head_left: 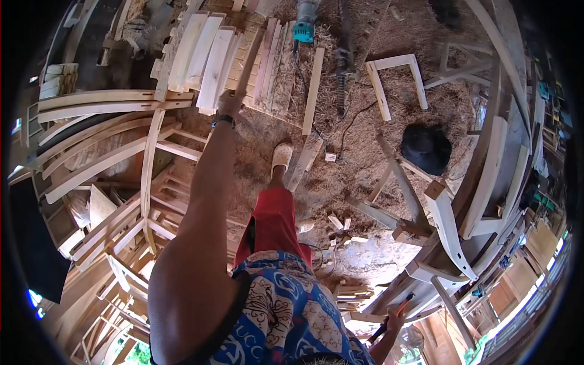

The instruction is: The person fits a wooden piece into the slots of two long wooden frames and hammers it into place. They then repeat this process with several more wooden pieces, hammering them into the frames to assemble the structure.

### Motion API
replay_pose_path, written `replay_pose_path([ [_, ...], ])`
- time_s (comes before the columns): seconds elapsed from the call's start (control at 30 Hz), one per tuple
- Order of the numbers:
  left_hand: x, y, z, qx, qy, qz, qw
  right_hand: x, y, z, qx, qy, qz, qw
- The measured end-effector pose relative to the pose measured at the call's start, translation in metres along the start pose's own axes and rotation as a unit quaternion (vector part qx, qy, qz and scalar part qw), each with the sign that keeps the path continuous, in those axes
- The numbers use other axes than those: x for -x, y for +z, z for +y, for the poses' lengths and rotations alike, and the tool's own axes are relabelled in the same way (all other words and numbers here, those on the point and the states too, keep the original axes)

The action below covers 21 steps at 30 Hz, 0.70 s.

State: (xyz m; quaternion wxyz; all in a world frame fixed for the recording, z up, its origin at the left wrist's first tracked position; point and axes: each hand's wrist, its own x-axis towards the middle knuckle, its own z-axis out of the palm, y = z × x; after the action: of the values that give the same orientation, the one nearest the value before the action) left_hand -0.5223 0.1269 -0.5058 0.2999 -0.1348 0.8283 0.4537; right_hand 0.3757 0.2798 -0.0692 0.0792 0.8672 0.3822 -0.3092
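My left hand [231,100] gripped a wooden strip [249,64], my right hand [395,319] clasped a tool [401,306]; a careless sideways swing risked knocking the pale boards [216,72].

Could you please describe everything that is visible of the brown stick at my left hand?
The brown stick is long, straight and narrow; it looks like wood, darker than the pale boards nearby. No separate parts can be made out. The left hand grips it near its lower visible end, and from there it extends away from the person, slanting rightward in the picture. It overlaps some boards in view; whether it touches them cannot be told.
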Motion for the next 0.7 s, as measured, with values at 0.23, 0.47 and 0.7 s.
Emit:
replay_pose_path([
  [0.23,0.052,-0.094,0.126,0.363,0.052,-0.266,0.891,-0.006,0.019,0.021,0.014,-0.115,0.035,0.993],
  [0.47,0.162,-0.132,0.208,-0.064,0.455,-0.044,0.887,-0.061,0.037,0.085,0.166,-0.52,0.242,0.802],
  [0.7,0.288,-0.152,0.268,0.301,0.559,-0.061,0.77,0.048,0.022,0.041,-0.075,-0.302,0.033,0.95],
])
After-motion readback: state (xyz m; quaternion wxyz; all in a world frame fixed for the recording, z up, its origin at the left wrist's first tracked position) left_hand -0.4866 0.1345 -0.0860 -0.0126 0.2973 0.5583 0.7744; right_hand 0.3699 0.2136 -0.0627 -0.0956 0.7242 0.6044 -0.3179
